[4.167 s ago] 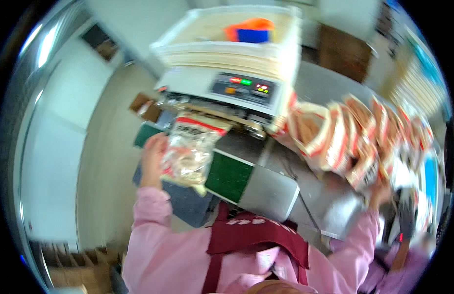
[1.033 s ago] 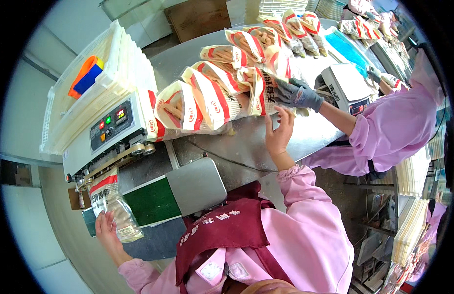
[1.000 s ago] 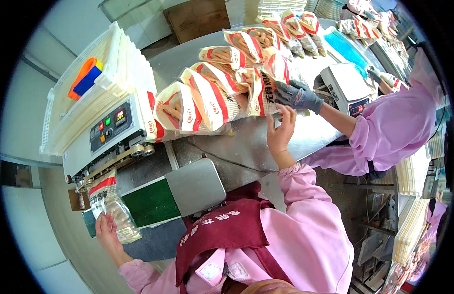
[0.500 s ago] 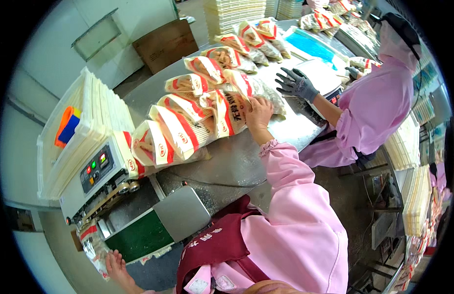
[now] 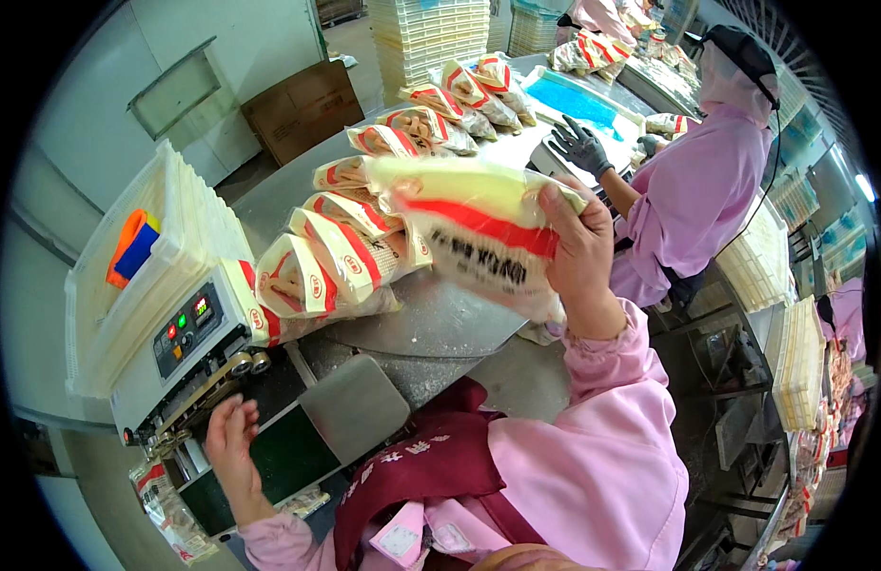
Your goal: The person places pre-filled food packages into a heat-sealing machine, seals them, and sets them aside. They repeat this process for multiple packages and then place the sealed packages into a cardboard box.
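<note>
My right hand [image 5: 581, 249] grips a printed plastic bag [image 5: 483, 228] by its edge, cream with a red band and a clear part, held up over the metal table. My left hand [image 5: 233, 443] is raised beside the bag sealing machine [image 5: 198, 333], fingers apart and holding nothing. Under it runs the machine's green belt [image 5: 269, 466], with a grey plate [image 5: 357, 404] at its side. Another filled bag [image 5: 169, 509] lies at the machine's lower left end. Several open-topped filled bags [image 5: 336, 252] stand in rows on the table, one next to the machine.
Stacked cream crates [image 5: 165, 205] rise behind the machine, with an orange and blue roll [image 5: 133, 249] on them. To the right a co-worker in pink [image 5: 702, 176] reaches a gloved hand [image 5: 580, 145] near a blue tray [image 5: 574, 95]. A cardboard box [image 5: 303, 114] stands beyond the table.
My right hand has lifted the bag from the row and brought it nearer. My left hand has let go of the bag at the machine's end and risen over the belt.
</note>
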Demonstrator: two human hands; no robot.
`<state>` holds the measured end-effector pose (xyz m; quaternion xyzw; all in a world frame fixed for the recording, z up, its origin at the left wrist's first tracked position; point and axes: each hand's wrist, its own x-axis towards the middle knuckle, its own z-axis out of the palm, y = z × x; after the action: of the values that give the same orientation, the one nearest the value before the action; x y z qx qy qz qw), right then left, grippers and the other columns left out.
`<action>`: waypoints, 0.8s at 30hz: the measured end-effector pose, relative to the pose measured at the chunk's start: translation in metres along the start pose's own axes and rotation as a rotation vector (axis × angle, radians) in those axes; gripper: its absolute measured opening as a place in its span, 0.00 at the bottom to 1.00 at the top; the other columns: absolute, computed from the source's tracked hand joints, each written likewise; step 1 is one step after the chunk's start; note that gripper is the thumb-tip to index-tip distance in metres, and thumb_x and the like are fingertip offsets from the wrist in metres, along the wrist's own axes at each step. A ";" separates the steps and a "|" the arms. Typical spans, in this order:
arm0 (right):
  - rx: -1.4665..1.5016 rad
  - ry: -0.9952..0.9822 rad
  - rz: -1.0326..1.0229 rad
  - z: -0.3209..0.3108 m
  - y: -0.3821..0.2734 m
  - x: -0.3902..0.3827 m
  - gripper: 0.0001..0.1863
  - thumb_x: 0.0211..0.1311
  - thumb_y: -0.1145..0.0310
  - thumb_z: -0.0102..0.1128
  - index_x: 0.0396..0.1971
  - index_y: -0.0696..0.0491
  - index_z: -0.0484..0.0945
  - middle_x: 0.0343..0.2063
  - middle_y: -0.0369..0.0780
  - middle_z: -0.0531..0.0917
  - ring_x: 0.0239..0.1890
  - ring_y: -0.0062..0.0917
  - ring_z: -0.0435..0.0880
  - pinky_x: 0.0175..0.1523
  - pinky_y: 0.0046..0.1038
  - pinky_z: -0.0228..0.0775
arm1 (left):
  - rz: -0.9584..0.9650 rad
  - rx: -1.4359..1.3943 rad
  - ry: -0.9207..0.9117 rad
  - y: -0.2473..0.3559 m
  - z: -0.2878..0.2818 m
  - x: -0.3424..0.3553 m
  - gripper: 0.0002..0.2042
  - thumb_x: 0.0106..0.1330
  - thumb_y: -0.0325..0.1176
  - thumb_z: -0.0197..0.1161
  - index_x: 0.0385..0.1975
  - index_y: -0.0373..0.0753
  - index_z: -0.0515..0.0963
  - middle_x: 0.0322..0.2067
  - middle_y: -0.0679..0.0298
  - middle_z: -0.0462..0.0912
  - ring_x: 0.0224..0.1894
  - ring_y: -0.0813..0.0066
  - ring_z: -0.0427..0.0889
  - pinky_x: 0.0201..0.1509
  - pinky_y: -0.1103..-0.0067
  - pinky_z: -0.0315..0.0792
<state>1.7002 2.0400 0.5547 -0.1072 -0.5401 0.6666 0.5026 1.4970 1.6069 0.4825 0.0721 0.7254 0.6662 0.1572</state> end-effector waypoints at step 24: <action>0.084 -0.182 0.736 0.097 0.205 -0.114 0.13 0.69 0.66 0.59 0.45 0.61 0.78 0.41 0.41 0.85 0.42 0.23 0.85 0.47 0.26 0.79 | -0.241 -0.444 0.052 -0.118 0.024 0.074 0.11 0.65 0.35 0.66 0.36 0.32 0.81 0.31 0.64 0.84 0.30 0.79 0.82 0.35 0.81 0.74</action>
<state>1.5739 1.9088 0.3775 -0.2138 -0.4800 0.8308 0.1836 1.4478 1.6407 0.3541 -0.0681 0.5683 0.7874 0.2288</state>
